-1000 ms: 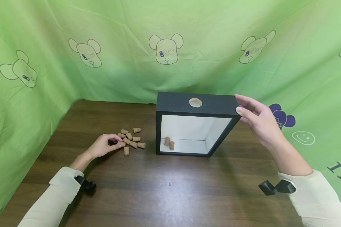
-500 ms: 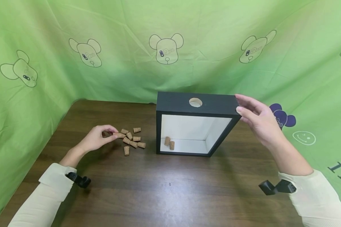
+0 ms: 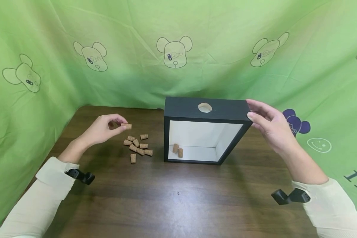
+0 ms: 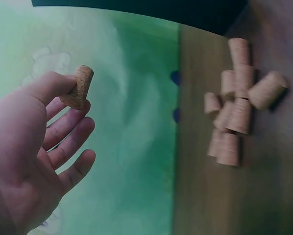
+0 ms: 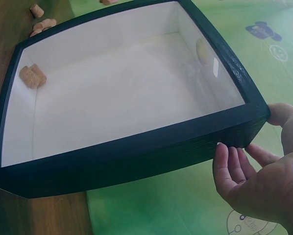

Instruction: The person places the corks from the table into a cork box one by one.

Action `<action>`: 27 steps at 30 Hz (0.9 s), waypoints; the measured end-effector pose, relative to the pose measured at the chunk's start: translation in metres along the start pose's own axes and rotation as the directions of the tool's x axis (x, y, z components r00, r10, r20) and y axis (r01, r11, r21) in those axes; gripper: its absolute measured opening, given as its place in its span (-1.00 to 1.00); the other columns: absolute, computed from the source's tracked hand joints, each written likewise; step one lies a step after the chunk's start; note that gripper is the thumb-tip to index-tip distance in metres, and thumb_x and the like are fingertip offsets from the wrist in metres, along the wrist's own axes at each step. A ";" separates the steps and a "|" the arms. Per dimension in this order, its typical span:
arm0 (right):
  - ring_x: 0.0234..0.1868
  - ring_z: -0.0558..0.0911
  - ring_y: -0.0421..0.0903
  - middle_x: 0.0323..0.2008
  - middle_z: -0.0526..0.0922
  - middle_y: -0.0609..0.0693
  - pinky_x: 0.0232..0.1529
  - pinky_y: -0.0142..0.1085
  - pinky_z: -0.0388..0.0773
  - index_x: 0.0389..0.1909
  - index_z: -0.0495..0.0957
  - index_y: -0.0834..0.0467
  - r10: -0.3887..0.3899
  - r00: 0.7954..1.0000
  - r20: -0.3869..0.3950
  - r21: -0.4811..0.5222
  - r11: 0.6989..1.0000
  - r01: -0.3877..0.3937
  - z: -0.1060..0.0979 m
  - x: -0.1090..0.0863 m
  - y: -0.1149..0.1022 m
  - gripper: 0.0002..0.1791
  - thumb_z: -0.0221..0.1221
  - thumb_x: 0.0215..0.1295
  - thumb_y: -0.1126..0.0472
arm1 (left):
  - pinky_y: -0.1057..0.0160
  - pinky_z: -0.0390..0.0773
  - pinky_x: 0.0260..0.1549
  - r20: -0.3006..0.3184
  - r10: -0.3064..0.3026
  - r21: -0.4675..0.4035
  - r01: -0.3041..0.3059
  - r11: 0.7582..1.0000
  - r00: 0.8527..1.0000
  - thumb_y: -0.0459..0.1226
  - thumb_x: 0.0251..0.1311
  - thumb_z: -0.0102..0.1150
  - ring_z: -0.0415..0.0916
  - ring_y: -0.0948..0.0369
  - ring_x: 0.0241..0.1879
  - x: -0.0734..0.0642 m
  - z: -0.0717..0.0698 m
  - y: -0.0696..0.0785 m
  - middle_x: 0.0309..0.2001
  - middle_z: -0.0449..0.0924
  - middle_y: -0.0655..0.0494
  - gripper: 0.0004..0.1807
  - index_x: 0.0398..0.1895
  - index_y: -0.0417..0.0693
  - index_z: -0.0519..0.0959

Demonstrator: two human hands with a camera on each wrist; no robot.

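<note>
Between thumb and fingertips my left hand (image 3: 105,128) pinches a cork (image 4: 82,87), held above the table just behind the loose pile. Several more corks (image 3: 136,142) lie scattered on the wood below it. My right hand (image 3: 269,124) grips the upper right corner of a black shadow box (image 3: 181,107), thumb on the front edge and fingers behind. The box stands upright, with a round hole (image 3: 205,107) in its top and a white inside. Two corks (image 5: 33,76) rest at the bottom left inside it.
The brown wooden table (image 3: 154,195) reaches back to a green cloth (image 3: 131,66) printed with bear heads, which hangs behind and on both sides. A small camera is strapped to each wrist over a cream sleeve (image 3: 47,188).
My left hand has taken a cork from the front left of the pile, drawn it left, then raised it up and back. The right hand and the box have stayed in place.
</note>
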State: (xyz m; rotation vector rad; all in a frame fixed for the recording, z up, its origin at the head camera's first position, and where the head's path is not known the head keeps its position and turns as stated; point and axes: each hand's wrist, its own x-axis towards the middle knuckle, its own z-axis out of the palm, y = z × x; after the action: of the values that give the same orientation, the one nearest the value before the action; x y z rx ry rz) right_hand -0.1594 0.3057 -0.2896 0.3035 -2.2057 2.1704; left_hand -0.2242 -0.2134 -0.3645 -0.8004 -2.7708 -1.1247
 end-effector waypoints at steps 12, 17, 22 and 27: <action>0.01 0.48 -0.24 0.12 0.47 -0.04 -0.13 -0.52 0.55 0.36 0.50 0.09 0.003 1.000 0.000 0.007 1.000 -0.003 0.000 0.000 0.000 -0.51 0.16 0.46 0.39 | 0.16 0.50 -0.18 -0.022 0.101 0.038 -0.100 0.994 0.995 -0.25 0.36 0.31 0.53 0.17 -0.21 0.035 -0.031 0.049 -0.23 0.67 0.11 -0.88 -0.12 -0.06 0.70; 0.02 0.48 -0.25 0.12 0.47 -0.05 -0.12 -0.53 0.55 0.37 0.50 0.09 0.005 1.000 0.001 0.005 1.000 -0.005 0.000 0.000 0.000 -0.51 0.16 0.46 0.39 | 0.06 0.50 -0.12 -0.029 0.162 0.052 -0.160 0.986 0.986 -0.28 0.35 0.30 0.54 0.15 -0.19 0.051 -0.038 0.067 -0.25 0.68 0.10 -0.89 -0.13 -0.09 0.69; 0.04 0.48 -0.24 0.14 0.46 -0.05 -0.10 -0.53 0.54 0.38 0.48 0.09 0.009 1.000 0.002 -0.012 1.000 -0.009 0.000 0.000 0.000 -0.51 0.16 0.46 0.38 | 0.10 0.49 -0.12 -0.027 0.213 0.052 -0.211 0.976 0.977 -0.28 0.35 0.31 0.53 0.19 -0.21 0.064 -0.040 0.084 -0.27 0.67 0.13 -0.89 -0.13 -0.08 0.69; 0.06 0.47 -0.24 0.15 0.45 -0.06 -0.09 -0.53 0.54 0.39 0.47 0.09 0.015 1.000 -0.002 -0.026 1.000 -0.015 0.000 0.001 0.000 -0.50 0.16 0.47 0.37 | 0.10 0.50 -0.13 -0.014 0.262 0.040 -0.261 0.964 0.965 -0.25 0.33 0.33 0.52 0.24 -0.22 0.076 -0.039 0.101 -0.29 0.67 0.17 -0.89 -0.15 -0.05 0.69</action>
State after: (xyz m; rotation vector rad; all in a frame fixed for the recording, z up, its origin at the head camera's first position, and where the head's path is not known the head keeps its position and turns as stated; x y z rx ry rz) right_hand -0.1606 0.3058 -0.2899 0.2850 -2.2412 2.1463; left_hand -0.2475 -0.1445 -0.2534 -1.1048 -2.5635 -1.0224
